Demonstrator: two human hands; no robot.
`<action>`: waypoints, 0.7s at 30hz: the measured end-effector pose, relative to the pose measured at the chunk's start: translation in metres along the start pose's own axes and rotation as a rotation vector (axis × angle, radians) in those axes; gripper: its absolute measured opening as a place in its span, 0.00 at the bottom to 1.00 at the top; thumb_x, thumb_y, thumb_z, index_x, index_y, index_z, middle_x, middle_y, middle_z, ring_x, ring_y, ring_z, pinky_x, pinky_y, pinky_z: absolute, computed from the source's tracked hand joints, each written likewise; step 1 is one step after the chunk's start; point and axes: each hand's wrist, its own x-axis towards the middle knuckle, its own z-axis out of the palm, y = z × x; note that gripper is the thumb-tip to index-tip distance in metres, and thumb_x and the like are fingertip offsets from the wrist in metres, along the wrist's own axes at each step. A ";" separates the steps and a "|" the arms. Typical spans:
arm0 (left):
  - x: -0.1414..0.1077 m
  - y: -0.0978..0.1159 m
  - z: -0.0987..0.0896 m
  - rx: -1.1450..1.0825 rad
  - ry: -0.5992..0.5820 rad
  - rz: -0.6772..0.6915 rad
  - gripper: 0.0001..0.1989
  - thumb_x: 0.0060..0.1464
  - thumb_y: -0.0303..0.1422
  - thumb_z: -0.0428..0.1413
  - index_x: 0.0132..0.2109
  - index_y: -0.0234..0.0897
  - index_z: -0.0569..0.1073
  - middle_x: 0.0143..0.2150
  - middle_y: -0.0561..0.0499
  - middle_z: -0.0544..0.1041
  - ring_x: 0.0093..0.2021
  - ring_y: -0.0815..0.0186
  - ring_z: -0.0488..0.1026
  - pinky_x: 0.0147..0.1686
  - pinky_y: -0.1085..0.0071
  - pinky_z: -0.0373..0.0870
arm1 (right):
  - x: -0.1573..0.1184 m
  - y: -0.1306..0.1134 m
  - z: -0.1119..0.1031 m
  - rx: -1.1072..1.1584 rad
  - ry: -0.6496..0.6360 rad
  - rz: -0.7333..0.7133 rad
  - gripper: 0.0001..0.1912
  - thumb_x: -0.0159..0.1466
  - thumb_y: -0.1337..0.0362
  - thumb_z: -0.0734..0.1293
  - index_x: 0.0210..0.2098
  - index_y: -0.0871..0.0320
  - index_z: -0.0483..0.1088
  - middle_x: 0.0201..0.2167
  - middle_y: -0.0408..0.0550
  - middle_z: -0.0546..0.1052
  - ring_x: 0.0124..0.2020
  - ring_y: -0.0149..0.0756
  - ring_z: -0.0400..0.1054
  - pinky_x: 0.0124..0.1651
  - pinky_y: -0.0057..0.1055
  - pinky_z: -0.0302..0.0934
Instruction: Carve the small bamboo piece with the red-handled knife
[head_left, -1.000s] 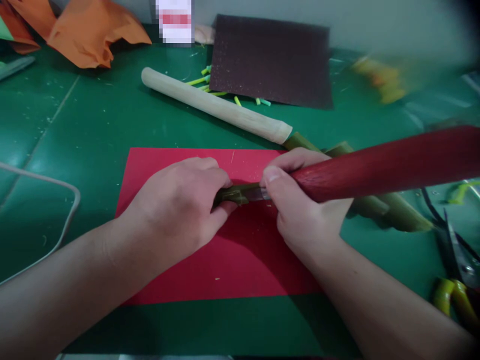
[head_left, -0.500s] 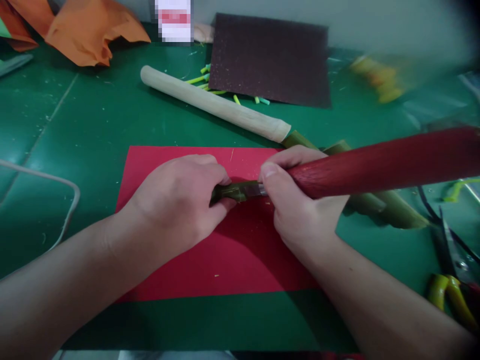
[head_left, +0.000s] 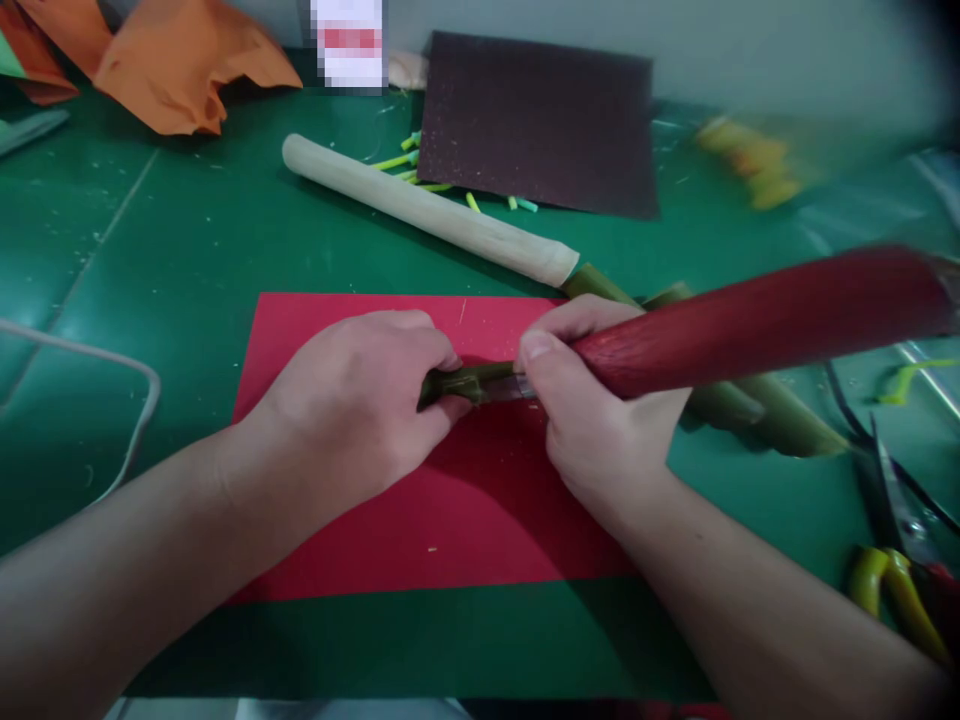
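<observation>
My left hand (head_left: 360,395) is closed around a dark green stem (head_left: 480,374), whose short end sticks out between thumb and fingers. My right hand (head_left: 592,400) is wrapped round a knife with a thick red handle (head_left: 757,325) that slants up to the right. Its short metal blade (head_left: 517,388) lies against the green stem. Most of the blade and the rest of the stem are hidden by my fingers. Both hands are above a red mat (head_left: 420,520). Something pale shows under the right hand.
Beyond the mat lies a pale, peeled stick (head_left: 427,208). Green stalk pieces (head_left: 780,410) are to the right, near yellow-handled scissors (head_left: 892,585). A dark brown sheet (head_left: 540,120) covers several yellow-green bits at the back. Orange cloth or paper (head_left: 187,65) is at the back left, a white cable (head_left: 112,360) at left.
The blade has shifted slightly along the near side of the stem, and more of its metal shows. The red handle's far end has tilted and moved a little. My left hand stays nearly still.
</observation>
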 end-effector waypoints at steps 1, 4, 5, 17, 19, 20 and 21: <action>0.000 0.000 0.000 -0.002 -0.005 -0.002 0.11 0.58 0.40 0.54 0.37 0.39 0.77 0.37 0.50 0.78 0.36 0.61 0.73 0.32 0.67 0.63 | 0.000 -0.001 0.000 0.011 -0.011 0.010 0.10 0.54 0.73 0.66 0.20 0.55 0.67 0.19 0.39 0.69 0.21 0.28 0.67 0.26 0.28 0.66; 0.000 -0.001 0.000 0.008 -0.006 -0.012 0.11 0.58 0.40 0.54 0.37 0.39 0.78 0.37 0.49 0.78 0.36 0.61 0.73 0.32 0.67 0.63 | 0.000 -0.001 0.001 0.023 0.020 0.021 0.10 0.54 0.73 0.66 0.19 0.55 0.67 0.18 0.39 0.69 0.21 0.29 0.67 0.25 0.29 0.65; 0.000 -0.001 0.000 0.013 -0.001 -0.012 0.11 0.57 0.40 0.54 0.38 0.39 0.78 0.37 0.49 0.78 0.37 0.61 0.73 0.32 0.67 0.63 | 0.000 -0.001 0.001 0.022 0.040 0.013 0.10 0.54 0.73 0.66 0.19 0.55 0.67 0.18 0.39 0.70 0.21 0.29 0.67 0.25 0.29 0.65; 0.002 0.001 -0.001 -0.008 -0.003 -0.022 0.11 0.57 0.40 0.54 0.36 0.40 0.78 0.37 0.50 0.79 0.36 0.62 0.73 0.32 0.68 0.63 | -0.002 0.002 0.003 -0.026 0.099 -0.045 0.10 0.55 0.71 0.66 0.20 0.53 0.67 0.18 0.39 0.71 0.21 0.30 0.66 0.24 0.31 0.64; 0.002 0.000 -0.001 0.003 0.005 -0.014 0.12 0.57 0.40 0.54 0.36 0.40 0.78 0.36 0.50 0.79 0.35 0.62 0.73 0.31 0.69 0.63 | -0.003 0.004 0.004 -0.060 0.116 -0.053 0.10 0.55 0.70 0.67 0.20 0.52 0.67 0.19 0.40 0.72 0.21 0.32 0.66 0.25 0.32 0.64; 0.002 0.000 -0.001 0.010 0.007 -0.012 0.12 0.57 0.40 0.54 0.35 0.39 0.78 0.36 0.50 0.79 0.35 0.62 0.73 0.31 0.69 0.63 | -0.003 0.004 0.004 -0.076 0.116 -0.051 0.10 0.55 0.70 0.67 0.20 0.51 0.67 0.19 0.40 0.72 0.21 0.32 0.67 0.25 0.32 0.64; 0.002 0.000 0.000 0.015 0.011 -0.009 0.11 0.57 0.40 0.55 0.35 0.39 0.78 0.35 0.50 0.79 0.34 0.63 0.72 0.30 0.69 0.62 | -0.004 0.004 0.004 -0.085 0.114 -0.050 0.10 0.56 0.70 0.67 0.20 0.51 0.67 0.19 0.40 0.72 0.21 0.32 0.67 0.25 0.32 0.64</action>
